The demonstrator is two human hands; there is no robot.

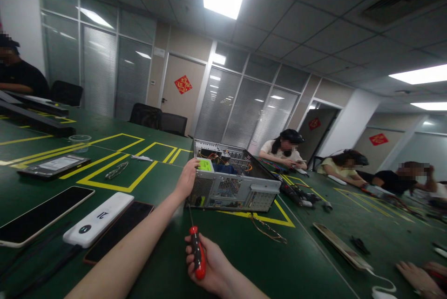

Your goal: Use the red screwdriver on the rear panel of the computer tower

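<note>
An open desktop computer case (pixel 240 192) lies on the green table with its rear panel towards me. My left hand (pixel 187 179) grips the case's near left corner, beside a bright green label (pixel 205 165) on the power supply; some of the fingers are hidden. In my right hand (pixel 209 261) is a screwdriver (pixel 199 254) with a red and black handle. Its thin shaft points up and away, the tip close to the case's lower left corner; whether it touches cannot be told. Wires and parts show inside the case.
To the left lie a hard drive (pixel 54 165), a white power bank (pixel 99 220), a phone (pixel 45 213) and a dark phone (pixel 120 231). A plastic cup (pixel 79 143) stands behind them. Glasses (pixel 267 229) lie right of the case. Several people sit around the table; a co-worker's hand (pixel 417 275) rests at lower right.
</note>
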